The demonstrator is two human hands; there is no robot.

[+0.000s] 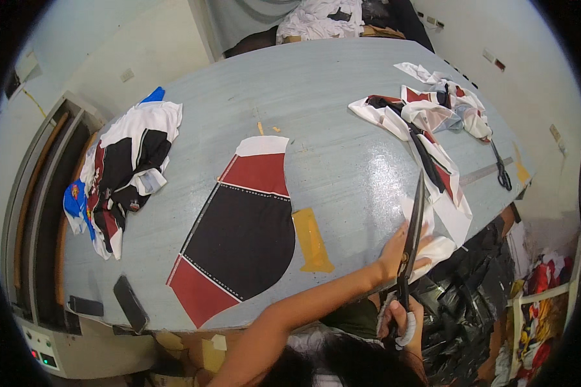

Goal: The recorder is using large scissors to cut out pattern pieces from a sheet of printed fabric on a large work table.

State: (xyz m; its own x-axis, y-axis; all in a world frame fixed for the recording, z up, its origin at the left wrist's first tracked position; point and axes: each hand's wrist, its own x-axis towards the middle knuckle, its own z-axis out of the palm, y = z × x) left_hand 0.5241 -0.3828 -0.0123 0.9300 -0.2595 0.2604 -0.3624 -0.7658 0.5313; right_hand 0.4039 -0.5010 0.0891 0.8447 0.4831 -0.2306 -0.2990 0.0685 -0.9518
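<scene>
At the lower right of the table, my right hand (403,322) is closed round the handles of a large pair of fabric scissors (413,232). Its long blades point away from me, up over the table. Just left of the blades, my left hand (394,255) reaches across and grips a bunched piece of white fabric (438,253); the scissors partly cover its fingers. Long off-cut strips of red, black and white fabric (442,161) trail from there toward the far right. Left of my arm, a cut panel (239,238) in black, dark red and white lies flat.
A crumpled pile of printed fabric (139,155) sits at the left beside a long machine (39,206). Dark blocks (130,303) rest near the front edge; yellow tape (312,238) marks the middle. Black-handled scissors (502,174) and a ruler (487,171) lie right. Black plastic (465,309) covers the lower right.
</scene>
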